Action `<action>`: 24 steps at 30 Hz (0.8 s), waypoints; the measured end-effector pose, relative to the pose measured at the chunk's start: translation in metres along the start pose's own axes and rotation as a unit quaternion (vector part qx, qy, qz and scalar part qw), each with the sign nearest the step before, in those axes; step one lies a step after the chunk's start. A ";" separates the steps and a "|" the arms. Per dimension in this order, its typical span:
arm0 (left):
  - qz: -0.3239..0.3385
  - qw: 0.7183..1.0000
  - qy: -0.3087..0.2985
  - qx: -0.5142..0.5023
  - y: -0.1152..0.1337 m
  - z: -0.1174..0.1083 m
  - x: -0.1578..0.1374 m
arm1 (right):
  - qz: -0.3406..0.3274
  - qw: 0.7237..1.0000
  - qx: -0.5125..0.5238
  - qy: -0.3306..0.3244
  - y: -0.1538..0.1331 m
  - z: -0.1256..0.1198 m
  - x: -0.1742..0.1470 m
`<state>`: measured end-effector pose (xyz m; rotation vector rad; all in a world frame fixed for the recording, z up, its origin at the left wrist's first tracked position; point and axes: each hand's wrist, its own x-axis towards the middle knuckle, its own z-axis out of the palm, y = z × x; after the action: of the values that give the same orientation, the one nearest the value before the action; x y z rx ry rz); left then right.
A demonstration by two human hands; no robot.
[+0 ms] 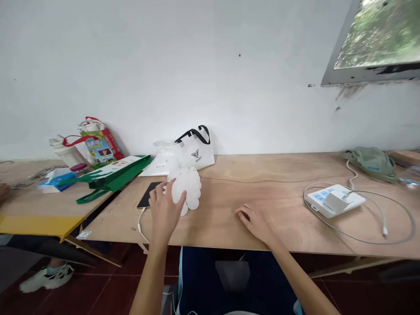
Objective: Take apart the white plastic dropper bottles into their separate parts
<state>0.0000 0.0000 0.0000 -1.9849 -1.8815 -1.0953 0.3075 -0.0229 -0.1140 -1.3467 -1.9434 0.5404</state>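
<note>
A cluster of white, round, disc-like pieces [192, 186] lies on the wooden table, left of the middle. My left hand [165, 203] reaches over its left side with thumb and fingers spread, fingertips at the pieces; I cannot tell whether it grasps one. Resting on the bare wood to the right is my right hand [252, 221], its fingers loosely bent and no object seen in it. Just beyond my left hand lies a dark phone [148, 195] with a white cable plugged in.
Behind the cluster stand a white bag with black handles [197, 151] and a clear plastic packet [162, 159]. A green bag [114, 179] straddles the gap between tables at left. A white power strip [334, 200] with looped cable and a green cap [372, 162] lie at right.
</note>
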 end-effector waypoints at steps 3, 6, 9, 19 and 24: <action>0.034 0.996 0.006 0.087 0.008 0.018 -0.010 | 0.002 1.000 0.005 -0.002 -0.001 0.000 -0.001; 0.062 0.992 0.013 0.105 0.009 0.029 -0.015 | 0.004 1.000 0.007 -0.001 -0.002 0.000 -0.001; 0.060 0.994 0.024 0.090 0.010 0.031 -0.017 | 0.000 1.000 0.006 -0.002 -0.001 0.000 0.000; 0.071 0.982 -0.051 -0.168 0.030 0.038 -0.027 | 0.004 1.000 0.003 -0.004 -0.006 -0.001 0.000; -0.030 0.892 -0.171 -0.418 0.046 0.042 -0.036 | 0.016 0.999 0.025 0.017 -0.005 0.001 -0.001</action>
<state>0.0608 -0.0108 -0.0360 -2.7179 -1.7864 -1.9248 0.3043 -0.0256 -0.1115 -1.3486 -1.8714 0.5740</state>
